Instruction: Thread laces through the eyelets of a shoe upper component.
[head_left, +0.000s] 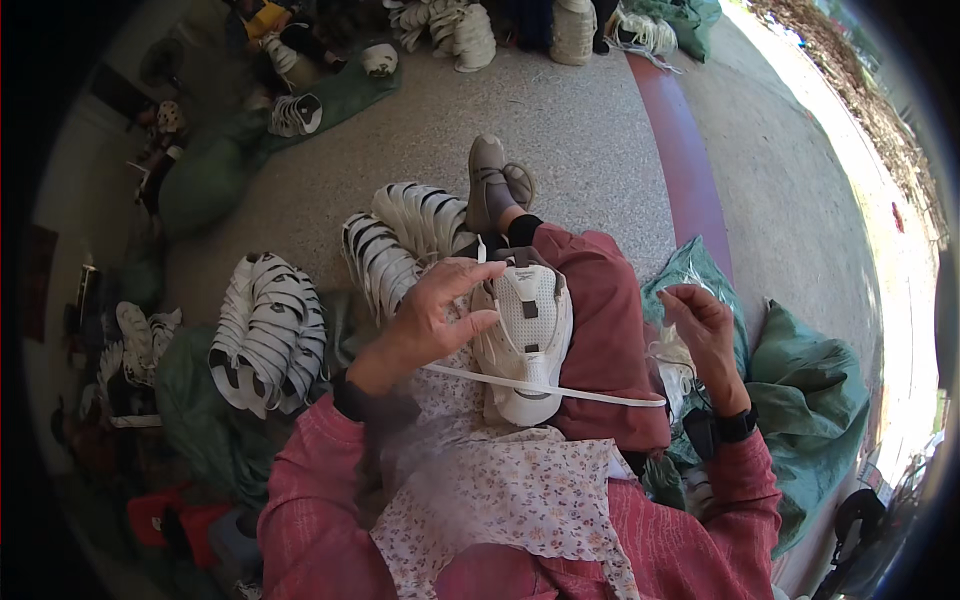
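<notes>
A white perforated shoe upper (530, 310) lies on my lap, with dark patches down its tongue. My left hand (440, 310) is at its left side, thumb and forefinger apart, fingertips at the upper's edge. A short white lace end sticks up just beyond that forefinger. Across the toe of the upper runs a flat white shoelace (560, 388), its right end hanging free. My right hand (705, 325) is raised off to the right, apart from the upper. Its thumb and forefinger are pinched together; whether anything thin sits between them is too small to make out.
Stacked white uppers (268, 330) stand on the left, and more (420, 225) lie by my feet. Green sacks (805, 380) crowd the right side. Another person (275, 25) sits at the far left among further uppers. A purple strip (685, 150) crosses the floor.
</notes>
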